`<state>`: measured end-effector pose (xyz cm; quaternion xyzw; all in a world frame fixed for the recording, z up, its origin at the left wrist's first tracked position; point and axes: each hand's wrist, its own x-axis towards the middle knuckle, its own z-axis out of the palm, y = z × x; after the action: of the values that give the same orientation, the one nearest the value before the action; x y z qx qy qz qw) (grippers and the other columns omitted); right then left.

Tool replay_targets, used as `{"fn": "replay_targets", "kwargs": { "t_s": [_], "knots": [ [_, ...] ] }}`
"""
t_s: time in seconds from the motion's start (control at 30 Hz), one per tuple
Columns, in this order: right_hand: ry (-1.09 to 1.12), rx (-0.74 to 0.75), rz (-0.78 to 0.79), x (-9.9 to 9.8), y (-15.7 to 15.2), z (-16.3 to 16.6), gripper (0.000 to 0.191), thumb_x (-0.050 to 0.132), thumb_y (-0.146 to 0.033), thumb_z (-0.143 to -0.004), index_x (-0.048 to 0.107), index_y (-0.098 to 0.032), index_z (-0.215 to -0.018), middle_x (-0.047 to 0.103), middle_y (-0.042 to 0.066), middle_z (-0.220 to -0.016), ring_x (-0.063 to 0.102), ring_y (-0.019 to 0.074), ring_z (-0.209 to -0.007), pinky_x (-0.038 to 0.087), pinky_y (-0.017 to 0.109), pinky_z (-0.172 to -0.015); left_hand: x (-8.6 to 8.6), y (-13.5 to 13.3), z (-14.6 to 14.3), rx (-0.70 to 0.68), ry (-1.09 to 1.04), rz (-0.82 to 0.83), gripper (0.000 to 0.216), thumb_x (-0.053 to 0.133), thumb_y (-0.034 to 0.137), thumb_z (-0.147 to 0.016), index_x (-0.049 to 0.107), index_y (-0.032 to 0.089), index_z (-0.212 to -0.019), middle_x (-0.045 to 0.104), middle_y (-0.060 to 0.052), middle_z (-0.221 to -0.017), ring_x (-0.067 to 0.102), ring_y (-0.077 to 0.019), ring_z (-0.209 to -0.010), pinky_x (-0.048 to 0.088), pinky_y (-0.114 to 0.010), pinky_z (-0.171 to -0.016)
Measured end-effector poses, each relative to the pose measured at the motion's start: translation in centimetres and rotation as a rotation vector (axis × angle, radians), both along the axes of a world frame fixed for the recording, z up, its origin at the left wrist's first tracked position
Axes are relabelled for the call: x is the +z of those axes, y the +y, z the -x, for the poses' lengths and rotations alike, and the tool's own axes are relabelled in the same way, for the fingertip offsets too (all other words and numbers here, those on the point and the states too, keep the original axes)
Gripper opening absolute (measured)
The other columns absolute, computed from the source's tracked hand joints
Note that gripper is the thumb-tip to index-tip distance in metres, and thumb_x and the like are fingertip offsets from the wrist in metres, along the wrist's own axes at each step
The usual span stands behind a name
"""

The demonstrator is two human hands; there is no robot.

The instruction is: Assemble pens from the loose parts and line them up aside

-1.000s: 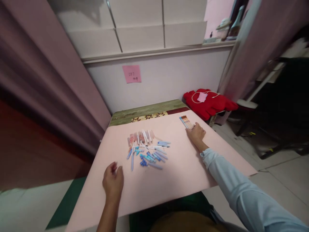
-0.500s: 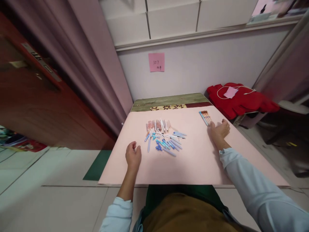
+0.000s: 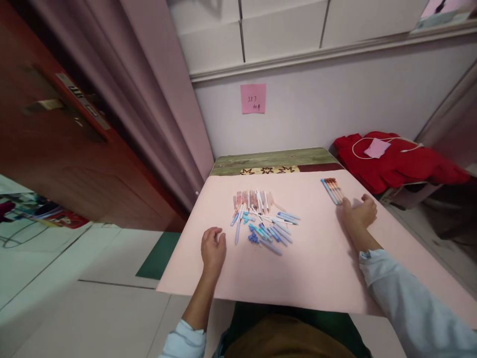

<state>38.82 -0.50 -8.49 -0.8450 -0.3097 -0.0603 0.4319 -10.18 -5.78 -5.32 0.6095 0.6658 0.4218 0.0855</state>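
Change is at the right hand (image 3: 359,214): a second ago its fingers lay over the near end of the row of pens (image 3: 336,190); now they're swung off to the right, loosely curled, thumb side just by the row's near end. Nothing seen in its grasp; can't tell if the thumb still touches. View has swung left too, door (image 3: 122,149) now showing. Judgement: row looks let go, so that part of the work seems settled while the middle pile is loose.

Left hand (image 3: 213,250) unchanged in pose: fingers softly bent, released, holding nothing, just left of the pile.

Row sits on the right part of the pink table cover (image 3: 316,278), toward the far edge: pens side by side, slanted, one light blue on the left, the others orange-tan with brown tops. Exact count too small to tell.

Pile, mid-table: blue pens (image 3: 282,233) lying at mixed angles, thin white sticks (image 3: 265,201), some crossing, small dark blue pieces (image 3: 253,236) clumped nearest the person, pinkish-brown pieces (image 3: 243,198) roughly lined up at the back.
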Motion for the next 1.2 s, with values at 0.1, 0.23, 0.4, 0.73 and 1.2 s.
{"fn": "replay_targets", "kwargs": {
  "t_s": [0.1,0.23,0.4,0.73,1.2],
  "knots": [
    [0.01,-0.009,0.001,0.1,0.0,0.0,0.062,0.058,-0.042,-0.077,0.045,-0.011,-0.129,0.053,0.024,-0.125,0.047,0.0404,-0.118,0.033,0.055,-0.098,0.2,0.1,-0.1,-0.002,-0.071,0.0,0.017,0.057,0.029,-0.081,0.066,0.018,-0.09,0.06,-0.011,-0.112,0.059,-0.0239,-0.106,0.047,-0.037,-0.095],
    [0.017,-0.021,0.009,0.2,-0.2,0.0,0.061,0.058,-0.043,-0.075,0.047,-0.014,-0.127,0.055,0.024,-0.125,0.049,0.0409,-0.118,0.035,0.056,-0.098,1.9,1.9,-0.8,-0.051,-0.189,0.035,0.022,0.058,0.031,-0.08,0.066,0.017,-0.096,0.062,-0.01,-0.108,0.061,-0.0208,-0.095,0.049,-0.035,-0.089],
    [0.014,-0.021,0.01,0.3,-0.4,0.0,0.058,0.058,-0.044,-0.075,0.051,-0.014,-0.124,0.058,0.023,-0.122,0.052,0.0406,-0.114,0.038,0.055,-0.095,3.4,7.1,-2.8,0.03,-0.224,0.13,0.023,0.061,0.031,-0.076,0.07,0.017,-0.091,0.067,-0.007,-0.092,0.06,-0.0178,-0.075,0.049,-0.036,-0.082],
    [-0.007,-0.039,-0.091,-0.4,-0.6,-0.7,0.055,0.06,-0.045,-0.074,0.054,-0.016,-0.12,0.062,0.018,-0.116,0.057,0.0363,-0.106,0.042,0.052,-0.093,-0.1,8.8,-3.6,0.039,-0.326,0.033,0.025,0.052,0.028,-0.082,0.068,0.02,-0.098,0.071,-0.005,-0.091,0.064,-0.0186,-0.083,0.051,-0.031,-0.079],
    [0.054,-0.033,-0.115,0.1,-0.5,-1.0,0.05,0.065,-0.039,-0.072,0.057,-0.015,-0.115,0.062,0.021,-0.11,0.058,0.0349,-0.103,0.042,0.05,-0.087,0.7,8.2,-4.8,-0.029,-0.118,0.134,0.035,0.062,0.032,-0.075,0.063,0.022,-0.109,0.07,-0.002,-0.083,0.062,-0.0217,-0.084,0.048,-0.036,-0.08]
  ]
}}
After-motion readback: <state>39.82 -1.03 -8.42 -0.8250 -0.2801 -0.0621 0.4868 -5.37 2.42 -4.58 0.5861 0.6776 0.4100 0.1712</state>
